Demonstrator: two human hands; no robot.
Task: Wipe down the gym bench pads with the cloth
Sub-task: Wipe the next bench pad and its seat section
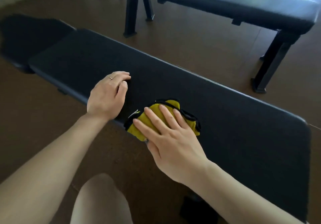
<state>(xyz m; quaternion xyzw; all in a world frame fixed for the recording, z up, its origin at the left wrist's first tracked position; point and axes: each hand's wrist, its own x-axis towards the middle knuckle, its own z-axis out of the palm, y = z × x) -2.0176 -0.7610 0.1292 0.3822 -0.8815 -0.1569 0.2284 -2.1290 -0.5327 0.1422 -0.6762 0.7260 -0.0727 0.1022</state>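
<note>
A long black bench pad (217,105) runs from upper left to lower right in front of me. A smaller black pad (29,38) adjoins its far left end. A yellow cloth with black trim (170,104) lies bunched on the pad near its front edge. My right hand (170,137) presses flat on the cloth with straight, spread fingers. My left hand (108,95) rests on the pad's front edge just left of the cloth, fingers loosely bent onto the surface and holding nothing.
A second black bench (225,3) on black metal legs (271,62) stands beyond the near one, with a strip of brown floor (191,46) between them. My bare knee (100,201) shows at the bottom, close to the pad's front edge.
</note>
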